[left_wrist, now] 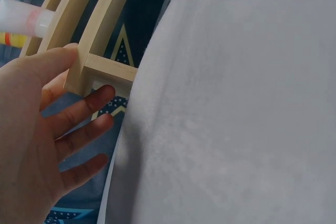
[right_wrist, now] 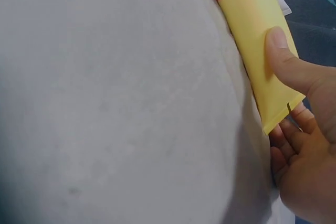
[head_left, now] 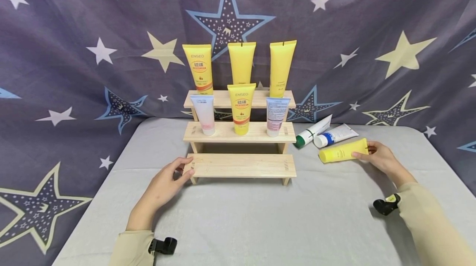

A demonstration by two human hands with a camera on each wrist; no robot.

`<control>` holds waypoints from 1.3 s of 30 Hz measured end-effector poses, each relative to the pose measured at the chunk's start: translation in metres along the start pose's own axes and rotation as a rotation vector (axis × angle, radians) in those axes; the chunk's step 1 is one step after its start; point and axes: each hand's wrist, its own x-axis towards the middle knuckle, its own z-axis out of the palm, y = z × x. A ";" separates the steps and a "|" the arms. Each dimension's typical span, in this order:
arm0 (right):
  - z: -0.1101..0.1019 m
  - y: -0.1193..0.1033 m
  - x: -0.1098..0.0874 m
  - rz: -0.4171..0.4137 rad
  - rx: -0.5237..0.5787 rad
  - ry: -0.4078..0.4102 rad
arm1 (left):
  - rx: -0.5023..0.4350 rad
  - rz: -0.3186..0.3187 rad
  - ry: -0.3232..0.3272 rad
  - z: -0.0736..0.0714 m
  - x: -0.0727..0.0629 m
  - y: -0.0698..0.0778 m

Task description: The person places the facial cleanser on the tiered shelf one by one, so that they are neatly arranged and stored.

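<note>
My left hand point(head_left: 165, 181) holds the left end of the lowest step of a three-step wooden display stand point(head_left: 241, 166). In the left wrist view, the thumb lies against the wood point(left_wrist: 94, 40) and the other fingers are spread near the underside. At the right, my right hand point(head_left: 383, 158) pinches a yellow squeeze tube point(head_left: 340, 151) near its flat crimped end. The right wrist view shows the thumb across that yellow tube point(right_wrist: 257, 40), with the other fingers partly hidden beneath. Its cap end points left, low over the table.
A green-capped white tube point(head_left: 314, 131) and a white-and-blue tube point(head_left: 336, 135) lie behind the held one. Yellow tubes point(head_left: 281, 67) stand on the top step. The middle step bears a yellow tube point(head_left: 241, 109) between two pale tubes point(head_left: 203, 113). A starry curtain point(head_left: 122, 51) hangs behind.
</note>
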 end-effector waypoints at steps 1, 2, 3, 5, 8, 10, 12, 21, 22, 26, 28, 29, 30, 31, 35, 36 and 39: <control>0.000 0.000 -0.001 0.003 0.012 -0.002 | 0.000 -0.001 -0.001 0.000 0.000 0.000; 0.000 0.001 -0.001 0.008 0.019 -0.003 | 0.001 -0.001 -0.001 0.000 0.000 0.000; -0.001 0.001 -0.002 0.012 0.030 -0.003 | 0.001 -0.001 -0.001 0.000 0.000 0.000; -0.001 0.002 -0.003 0.013 0.046 0.001 | 0.001 -0.001 -0.001 0.000 0.000 -0.001; -0.002 0.003 -0.006 -0.014 0.066 0.031 | -0.001 0.000 0.000 0.001 0.000 -0.002; -0.003 0.003 -0.007 -0.038 0.097 0.058 | -0.004 0.000 -0.001 0.001 0.000 -0.002; -0.003 0.003 -0.009 -0.062 0.134 0.085 | -0.005 0.001 -0.001 0.001 0.000 -0.002; 0.000 -0.015 -0.017 -0.118 0.294 0.198 | -0.001 0.002 0.001 0.001 0.000 -0.002; 0.001 -0.017 -0.018 -0.121 0.330 0.202 | -0.003 0.002 0.000 0.001 0.000 -0.002; 0.004 -0.024 -0.023 -0.125 0.542 0.214 | -0.007 0.006 0.000 0.000 0.001 -0.001; 0.007 -0.027 -0.025 -0.129 0.655 0.221 | -0.006 0.008 0.000 0.000 0.001 -0.001; 0.008 -0.030 -0.026 -0.129 0.704 0.224 | -0.006 0.008 0.000 0.000 0.001 -0.001; 0.009 -0.032 -0.026 -0.129 0.752 0.226 | -0.005 0.008 0.000 0.000 0.001 -0.001; 0.011 -0.034 -0.027 -0.129 0.780 0.232 | -0.006 0.008 0.000 0.000 0.001 -0.001; 0.015 -0.045 -0.032 -0.135 0.884 0.246 | -0.006 0.009 0.000 0.000 0.001 -0.002; 0.015 -0.047 -0.033 -0.137 0.889 0.254 | -0.005 0.010 0.000 0.000 0.001 -0.002; 0.018 -0.054 -0.036 -0.149 0.889 0.278 | -0.006 0.010 -0.001 0.000 0.001 -0.001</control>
